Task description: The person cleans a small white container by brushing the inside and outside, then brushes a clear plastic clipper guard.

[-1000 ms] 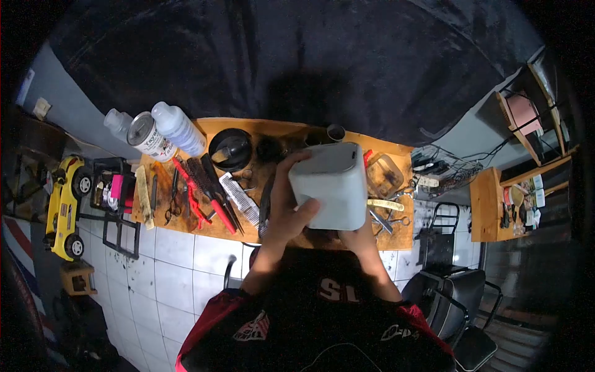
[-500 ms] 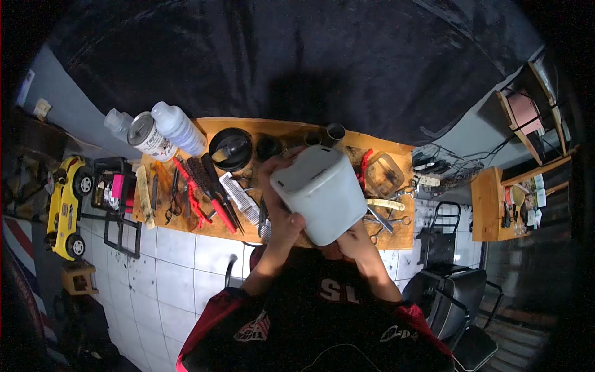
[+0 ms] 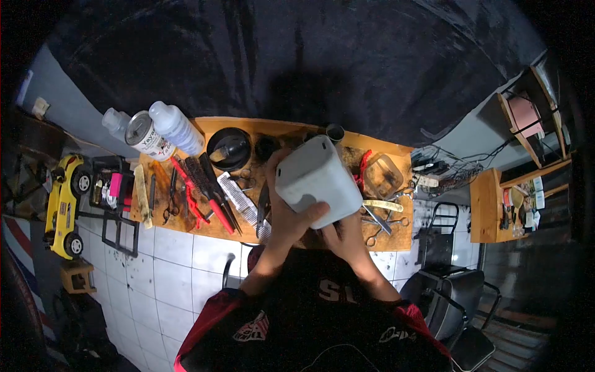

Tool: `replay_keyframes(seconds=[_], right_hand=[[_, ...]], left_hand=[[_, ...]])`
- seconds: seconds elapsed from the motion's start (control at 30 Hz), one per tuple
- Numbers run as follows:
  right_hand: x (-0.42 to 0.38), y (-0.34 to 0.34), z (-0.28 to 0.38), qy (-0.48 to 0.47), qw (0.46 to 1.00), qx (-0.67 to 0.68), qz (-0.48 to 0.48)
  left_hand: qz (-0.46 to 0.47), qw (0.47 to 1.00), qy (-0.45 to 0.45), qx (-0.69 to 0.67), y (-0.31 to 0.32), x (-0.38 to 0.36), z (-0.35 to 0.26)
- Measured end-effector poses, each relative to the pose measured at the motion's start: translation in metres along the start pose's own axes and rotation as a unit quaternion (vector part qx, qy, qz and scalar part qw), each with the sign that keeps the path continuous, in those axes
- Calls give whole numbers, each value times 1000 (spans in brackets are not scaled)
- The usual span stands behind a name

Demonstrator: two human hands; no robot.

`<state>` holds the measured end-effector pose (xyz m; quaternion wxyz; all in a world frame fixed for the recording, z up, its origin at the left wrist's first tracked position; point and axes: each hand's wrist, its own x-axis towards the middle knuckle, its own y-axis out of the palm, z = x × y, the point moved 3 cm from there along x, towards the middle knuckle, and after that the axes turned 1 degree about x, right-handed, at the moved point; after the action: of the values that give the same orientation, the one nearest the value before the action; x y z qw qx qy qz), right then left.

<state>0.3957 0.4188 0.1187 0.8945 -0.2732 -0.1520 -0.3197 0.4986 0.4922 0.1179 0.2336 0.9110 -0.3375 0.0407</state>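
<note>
— Fingers of left hand [image 3: 291,217] wrapped round white box [image 3: 316,183], thumb on its face; right hand [image 3: 344,239] cupped beneath, mostly hidden. Box held tilted above wooden shelf [image 3: 211,226].

— Surroundings?

— Tiled floor, black cape [image 3: 279,62] ahead, yellow toy car [image 3: 62,204] left.

— Counts?

— Three bottles [image 3: 152,130], one black bowl [image 3: 228,149], perhaps three scissors; clutter too dim to be sure.

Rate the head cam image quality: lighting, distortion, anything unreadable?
Head view: strong fisheye, black vignette at the corners, wooden shelf bowed. Dim overall; the white container in the left hand and right hand is brightest. The dark cloth above shows little detail.
</note>
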Motion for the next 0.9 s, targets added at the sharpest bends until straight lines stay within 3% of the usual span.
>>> replay_keyframes(seconds=[0.07,0.1,0.2,0.3,0.4,0.43,0.53,0.57,0.6,0.73,0.77,0.87,0.9], right_hand=[[-1,-3,-1,13,996,64,67],[-8,-2,-10,82,981,138,110],[-24,7,-20,138,966,214,-43],[-24,7,-33,173,960,217,-41],[-6,-4,-13,40,999,25,-7],[-6,-5,-15,35,999,-12,-6],[-2,-5,-20,1,994,-106,-7],[1,-5,-17,-21,991,-130,-15],[2,-6,-13,-42,987,-153,-22],[1,2,-9,26,999,-20,-15],[2,-5,-2,-2,1000,-23,0],[4,-7,-4,121,979,140,84],[5,-6,-3,115,974,175,89]], left_hand=[[-35,991,-112,-65,-7,0,14],[-16,992,-102,-76,-10,1,17],[42,994,-60,-75,-15,1,18],[70,995,-44,-59,-14,3,16],[41,998,-32,-40,-7,12,8],[24,999,-22,-2,-10,12,7],[-39,994,-75,-64,6,12,-10],[-13,990,-106,-94,1,11,-4],[2,993,-80,-83,-1,5,1],[43,999,-8,-11,-3,-3,15],[31,999,-29,21,-5,-2,15],[1,996,-82,-24,-12,0,25],[9,995,-80,-62,-15,2,27]])
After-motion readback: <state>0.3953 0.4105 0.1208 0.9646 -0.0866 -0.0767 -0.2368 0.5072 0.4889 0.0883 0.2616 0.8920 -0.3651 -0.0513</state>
